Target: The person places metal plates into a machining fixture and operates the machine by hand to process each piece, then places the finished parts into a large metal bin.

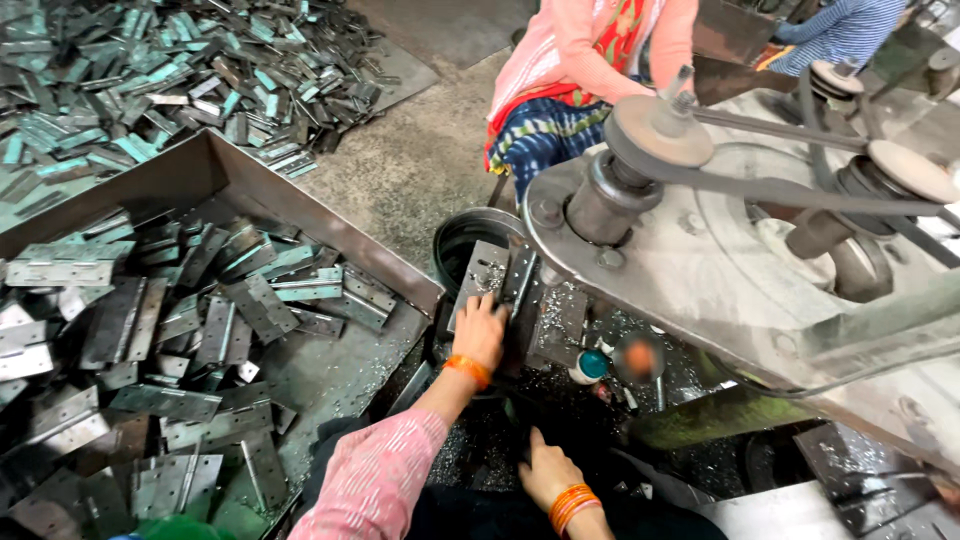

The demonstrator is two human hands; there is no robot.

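My left hand point(482, 331) reaches forward in a pink sleeve with an orange bangle. Its fingers rest on a dark metal hinge plate point(519, 283) lying on the machine's work bed under the big grey drill head point(700, 260). My right hand point(545, 470), also with orange bangles, sits low near my body, fingers curled against a dark part of the machine; whether it grips something there is hidden in shadow.
A metal tray point(330, 225) at left holds several steel hinges point(250, 300). More hinges point(150, 80) are heaped on the floor behind. A dark bucket point(470, 235) stands by the machine. A seated person point(580, 70) in pink is beyond, another person's blue sleeve point(840, 30) at top right. Belt pulleys point(660, 135) spin above.
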